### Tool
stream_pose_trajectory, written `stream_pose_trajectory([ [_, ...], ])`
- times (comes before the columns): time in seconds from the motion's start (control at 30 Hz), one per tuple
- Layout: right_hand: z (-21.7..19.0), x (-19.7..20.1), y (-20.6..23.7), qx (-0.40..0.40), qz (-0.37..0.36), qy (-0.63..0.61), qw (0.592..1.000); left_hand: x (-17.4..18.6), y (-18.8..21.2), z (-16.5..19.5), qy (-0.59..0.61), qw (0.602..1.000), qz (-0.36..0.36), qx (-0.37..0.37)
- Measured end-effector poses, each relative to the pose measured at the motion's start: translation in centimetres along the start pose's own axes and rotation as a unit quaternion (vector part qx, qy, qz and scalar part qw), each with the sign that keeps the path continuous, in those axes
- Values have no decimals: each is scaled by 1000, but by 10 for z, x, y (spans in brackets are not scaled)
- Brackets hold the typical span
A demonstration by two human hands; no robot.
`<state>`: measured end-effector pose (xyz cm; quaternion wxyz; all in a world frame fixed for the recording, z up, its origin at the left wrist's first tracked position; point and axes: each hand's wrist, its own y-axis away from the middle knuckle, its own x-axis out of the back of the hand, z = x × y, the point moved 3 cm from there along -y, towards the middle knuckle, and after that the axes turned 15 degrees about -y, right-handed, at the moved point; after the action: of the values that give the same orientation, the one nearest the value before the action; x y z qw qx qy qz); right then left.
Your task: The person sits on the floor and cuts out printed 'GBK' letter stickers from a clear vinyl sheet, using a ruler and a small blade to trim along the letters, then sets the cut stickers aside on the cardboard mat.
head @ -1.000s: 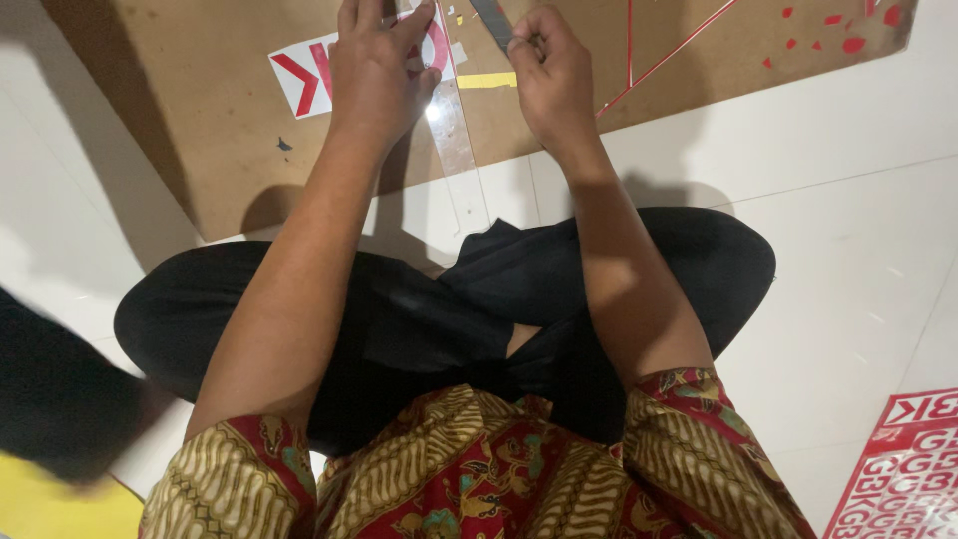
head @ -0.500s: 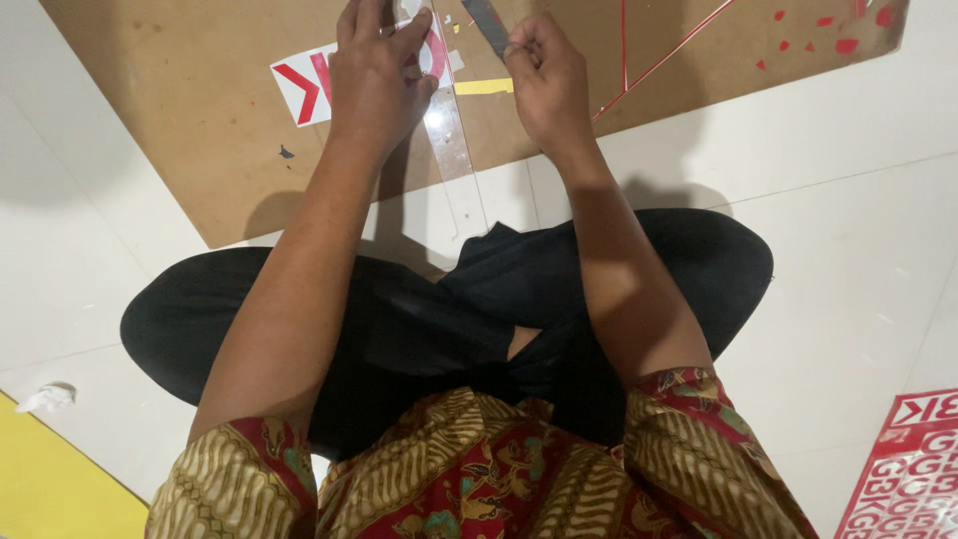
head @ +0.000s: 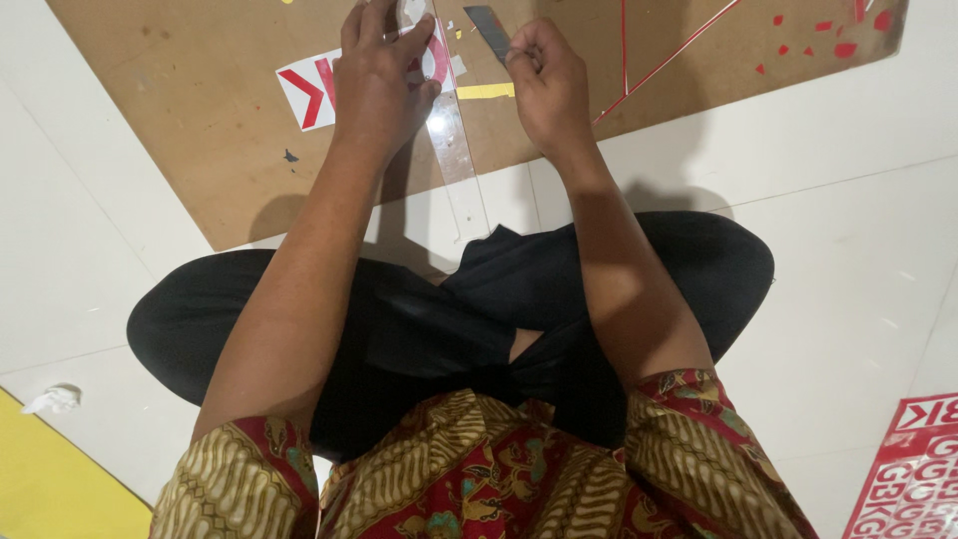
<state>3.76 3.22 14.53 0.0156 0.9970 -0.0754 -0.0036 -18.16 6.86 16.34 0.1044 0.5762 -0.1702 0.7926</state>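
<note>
My left hand (head: 377, 82) presses flat on a clear plastic ruler (head: 461, 160) that lies over a red and white sticker sheet (head: 311, 90) on a brown board (head: 200, 120). My right hand (head: 547, 85) grips a grey cutter knife (head: 487, 22) beside the ruler's right edge, its tip pointing away from me. A small yellow strip (head: 486, 91) lies on the board between the two hands. The ruler's near end runs off the board onto the white floor.
Thin red strips (head: 667, 62) and small red scraps (head: 810, 38) lie on the board's right part. A red sheet of white letters (head: 913, 477) sits at the lower right, a yellow sheet (head: 50, 489) at the lower left, a crumpled white scrap (head: 52, 400) beside it.
A dark shape at the left edge has gone from view. My hands stay on the ruler and the cutter, with the view shifted slightly.
</note>
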Motion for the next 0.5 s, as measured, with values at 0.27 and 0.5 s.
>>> stream_pose_trajectory([
  [0.27, -1, 0, 0, -5, -7, 15, 1000, 0, -1, 1, -8, 1000, -9, 5],
  [0.5, 3, 0, 0, -12, -2, -5, 1000, -1, 0, -1, 1, 1000, -3, -4],
])
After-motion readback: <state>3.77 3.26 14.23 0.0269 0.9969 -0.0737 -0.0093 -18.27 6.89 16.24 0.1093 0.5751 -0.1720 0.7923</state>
